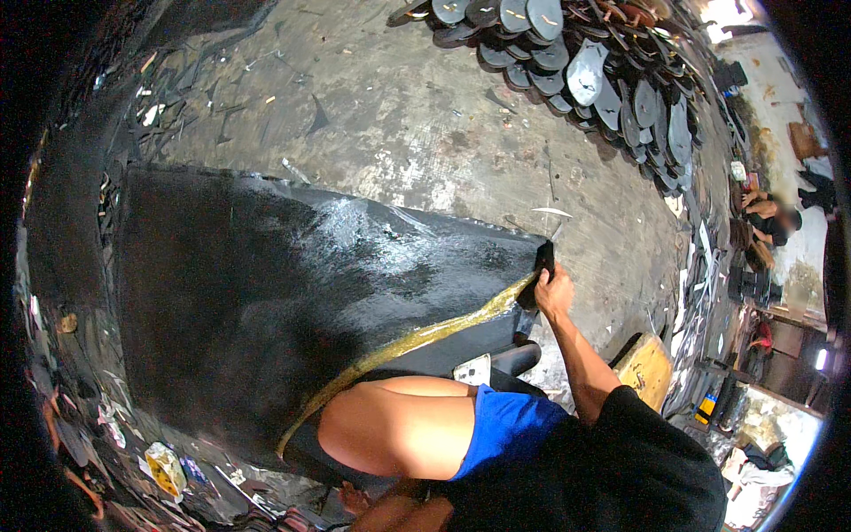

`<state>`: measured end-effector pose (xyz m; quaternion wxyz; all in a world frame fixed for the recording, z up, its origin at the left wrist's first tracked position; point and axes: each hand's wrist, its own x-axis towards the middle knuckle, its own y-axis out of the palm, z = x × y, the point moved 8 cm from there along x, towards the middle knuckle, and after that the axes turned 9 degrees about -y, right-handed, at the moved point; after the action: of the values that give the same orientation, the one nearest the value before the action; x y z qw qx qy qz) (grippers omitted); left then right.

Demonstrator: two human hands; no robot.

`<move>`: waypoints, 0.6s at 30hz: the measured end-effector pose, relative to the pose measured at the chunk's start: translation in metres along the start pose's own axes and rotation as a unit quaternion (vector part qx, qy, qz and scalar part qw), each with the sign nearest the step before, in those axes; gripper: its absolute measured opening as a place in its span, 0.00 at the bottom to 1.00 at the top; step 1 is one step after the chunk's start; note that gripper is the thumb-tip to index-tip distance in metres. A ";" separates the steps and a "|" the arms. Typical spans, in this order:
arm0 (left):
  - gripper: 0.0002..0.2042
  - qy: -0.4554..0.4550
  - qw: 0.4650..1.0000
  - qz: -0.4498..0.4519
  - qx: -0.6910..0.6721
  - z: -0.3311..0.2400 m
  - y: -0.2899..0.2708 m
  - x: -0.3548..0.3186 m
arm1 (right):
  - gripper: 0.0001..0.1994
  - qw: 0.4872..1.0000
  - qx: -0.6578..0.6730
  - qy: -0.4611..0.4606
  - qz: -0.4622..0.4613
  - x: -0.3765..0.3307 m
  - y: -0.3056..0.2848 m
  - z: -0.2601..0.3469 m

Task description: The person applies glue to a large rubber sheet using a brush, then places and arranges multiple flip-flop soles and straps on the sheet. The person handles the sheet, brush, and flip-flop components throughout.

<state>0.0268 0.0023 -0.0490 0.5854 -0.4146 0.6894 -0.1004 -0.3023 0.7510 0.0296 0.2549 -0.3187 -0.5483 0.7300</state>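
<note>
Currently right hand [553, 289] is closed around a small black pad [542, 262], pressed on the far corner of one big black rubber sheet [257, 293] spread on the floor [425, 124]. Left hand [403, 512] sits low near the knee, grip unclear. One pile of black soles [603, 80] lies beyond; too many to count.

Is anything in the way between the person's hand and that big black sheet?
Nothing visible is. The right hand already touches the far corner of the big black sheet, its grip closed on a small dark pad pressed against the sheet's yellowish edge. The left hand sits low by the knee, away from the sheet.
</note>
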 end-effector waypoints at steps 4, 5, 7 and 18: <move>0.17 -0.018 1.000 -0.013 -0.001 0.005 -0.004 -0.006 | 0.19 0.998 -0.003 -0.040 -0.042 -0.009 -0.008 0.015; 0.17 -0.022 1.000 -0.016 0.001 0.006 -0.005 -0.007 | 0.18 0.997 -0.009 -0.065 -0.046 -0.010 -0.008 0.025; 0.18 -0.033 0.999 -0.017 0.001 0.009 -0.007 -0.010 | 0.17 0.992 -0.022 -0.100 -0.074 -0.014 -0.010 0.047; 0.19 -0.065 0.995 0.003 -0.080 0.031 -0.017 -0.007 | 0.15 0.942 0.160 -0.294 0.021 -0.014 0.065 0.340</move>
<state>0.0617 0.0075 -0.0425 0.5941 -0.4639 0.6570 -0.0162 -0.5470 0.5066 0.0365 0.1147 -0.0557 -0.4681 0.8744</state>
